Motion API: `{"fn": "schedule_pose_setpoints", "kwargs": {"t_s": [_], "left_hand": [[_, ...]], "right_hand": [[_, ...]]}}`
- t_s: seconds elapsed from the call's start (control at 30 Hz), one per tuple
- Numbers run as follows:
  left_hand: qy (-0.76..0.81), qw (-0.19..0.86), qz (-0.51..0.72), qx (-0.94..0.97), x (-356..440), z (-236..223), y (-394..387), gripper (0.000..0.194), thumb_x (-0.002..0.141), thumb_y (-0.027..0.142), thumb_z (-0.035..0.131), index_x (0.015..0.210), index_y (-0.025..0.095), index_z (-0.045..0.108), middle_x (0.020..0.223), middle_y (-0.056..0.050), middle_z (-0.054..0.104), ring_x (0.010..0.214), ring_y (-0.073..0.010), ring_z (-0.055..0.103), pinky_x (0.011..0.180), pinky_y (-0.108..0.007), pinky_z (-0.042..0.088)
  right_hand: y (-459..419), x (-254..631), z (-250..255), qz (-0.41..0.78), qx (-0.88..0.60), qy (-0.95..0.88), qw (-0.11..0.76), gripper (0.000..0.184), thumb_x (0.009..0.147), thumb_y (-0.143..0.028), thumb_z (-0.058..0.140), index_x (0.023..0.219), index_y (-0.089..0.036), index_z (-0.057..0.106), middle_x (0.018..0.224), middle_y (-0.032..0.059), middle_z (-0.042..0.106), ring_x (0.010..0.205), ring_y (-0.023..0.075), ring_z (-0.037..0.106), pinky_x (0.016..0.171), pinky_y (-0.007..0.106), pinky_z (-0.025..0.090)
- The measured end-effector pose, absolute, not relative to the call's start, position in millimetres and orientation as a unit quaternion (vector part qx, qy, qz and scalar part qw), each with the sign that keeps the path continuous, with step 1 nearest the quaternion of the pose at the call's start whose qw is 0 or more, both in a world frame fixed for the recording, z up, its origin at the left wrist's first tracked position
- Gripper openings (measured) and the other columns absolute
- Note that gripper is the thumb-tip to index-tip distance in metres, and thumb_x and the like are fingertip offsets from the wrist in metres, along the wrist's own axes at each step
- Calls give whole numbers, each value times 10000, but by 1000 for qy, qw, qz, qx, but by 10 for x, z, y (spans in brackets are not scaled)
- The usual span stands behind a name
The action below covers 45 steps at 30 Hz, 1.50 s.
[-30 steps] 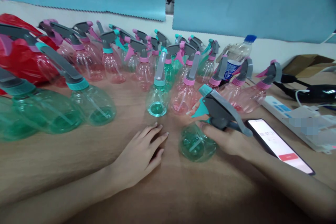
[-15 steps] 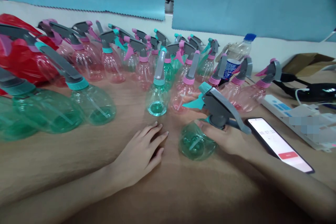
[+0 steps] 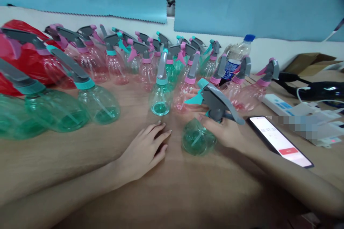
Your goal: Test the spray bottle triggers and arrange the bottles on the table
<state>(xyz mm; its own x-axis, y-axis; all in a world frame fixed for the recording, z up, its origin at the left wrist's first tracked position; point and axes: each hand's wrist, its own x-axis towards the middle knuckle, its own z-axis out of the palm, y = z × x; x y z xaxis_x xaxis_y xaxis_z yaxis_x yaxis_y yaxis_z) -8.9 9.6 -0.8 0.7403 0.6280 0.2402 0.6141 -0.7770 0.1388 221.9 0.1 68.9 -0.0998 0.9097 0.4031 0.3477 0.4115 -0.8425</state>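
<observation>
My right hand (image 3: 228,132) is wrapped round the neck of a green spray bottle (image 3: 197,141) with a grey head and teal trigger. The bottle rests on the table, its head slanting toward the right. My fingers reach out past the trigger on the far side, partly hidden behind the head. Flat on the wooden table lies my left hand (image 3: 143,152), fingers slightly spread, holding nothing. Just beyond its fingertips stands another green spray bottle (image 3: 160,102) with a teal collar. A pink spray bottle (image 3: 185,96) is beside that one, close to my right fingers.
Several pink and green spray bottles crowd the back, and green ones (image 3: 98,105) stand at left near a red plastic bag (image 3: 23,61). To the right are a lit phone (image 3: 279,141), a power strip (image 3: 276,103), a blue-capped drink bottle (image 3: 238,55) and a cardboard piece (image 3: 309,64).
The fingers of my right hand have stretched outward past the trigger. The view has shifted a little, so most things sit slightly differently in it. My left hand stays in place.
</observation>
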Motion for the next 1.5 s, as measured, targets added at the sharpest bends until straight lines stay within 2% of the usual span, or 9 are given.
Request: {"fn": "schedule_pose_setpoints", "kwargs": {"t_s": [0.2,0.33,0.57,0.73,0.8,1.07,1.27,1.4,1.5], "left_hand": [[328,17,133,935,-81,-3,93,370,945,244,424,1282,138,532,1339,-131,498,1253,-280,406,1017,-470,367],[324,12,143,935,-83,-18,118,364,954,261,412,1274,145,539,1329,-131,503,1245,-282,417,1009,-474,377],[315,6,142,939,-84,-11,139,366,955,269,406,1264,132,548,1328,-141,502,1234,-288,426,1005,-476,381],[322,1,140,936,-79,-4,106,367,958,257,395,1266,127,547,1325,-138,514,1249,-287,419,1011,-469,379],[318,-2,144,937,-83,-5,78,364,956,254,401,1261,122,548,1314,-138,526,1247,-281,426,1019,-461,377],[306,10,154,939,-230,27,-73,329,942,214,440,1231,122,568,1310,-145,524,1257,-289,435,1030,-465,374],[254,22,188,948,-544,91,-235,289,927,122,403,1148,130,589,1103,-91,643,1087,-245,570,917,-403,487],[201,6,214,956,-744,149,-341,287,939,107,365,1105,103,599,991,-95,668,983,-227,607,860,-347,516],[182,27,234,955,-846,165,-366,280,934,88,374,1100,96,598,957,-79,681,937,-211,610,847,-320,520]], "right_hand": [[32,2230,620,255,-487,-687,476,411,761,-266,589,1172,-266,591,835,19,719,800,236,682,803,434,536],[15,2230,668,288,-464,-703,456,462,783,-357,633,1234,-287,563,881,22,721,936,236,666,890,426,520],[-61,2407,718,231,-544,-715,375,835,607,-576,752,1349,-355,438,1140,33,664,1115,318,584,941,534,468],[-259,2588,621,190,-493,-780,336,875,620,-601,732,1362,-287,390,1292,87,562,1203,356,509,999,571,391],[-395,2614,558,153,-525,-778,311,897,594,-592,754,1335,-246,383,1283,121,550,1171,355,526,965,556,422],[-528,2522,437,84,-580,-768,259,623,728,-560,660,1205,-218,449,1097,110,601,995,296,589,826,470,498],[-252,2159,489,42,-536,-805,251,649,764,-585,607,1247,-185,442,1057,122,595,953,290,597,771,453,519],[-22,1780,511,66,-500,-824,257,700,764,-577,614,1304,-174,423,1144,124,593,1005,276,602,851,448,508],[140,1482,517,64,-497,-828,252,685,768,-553,621,1298,-157,442,1109,119,627,951,277,630,856,467,500]]}}
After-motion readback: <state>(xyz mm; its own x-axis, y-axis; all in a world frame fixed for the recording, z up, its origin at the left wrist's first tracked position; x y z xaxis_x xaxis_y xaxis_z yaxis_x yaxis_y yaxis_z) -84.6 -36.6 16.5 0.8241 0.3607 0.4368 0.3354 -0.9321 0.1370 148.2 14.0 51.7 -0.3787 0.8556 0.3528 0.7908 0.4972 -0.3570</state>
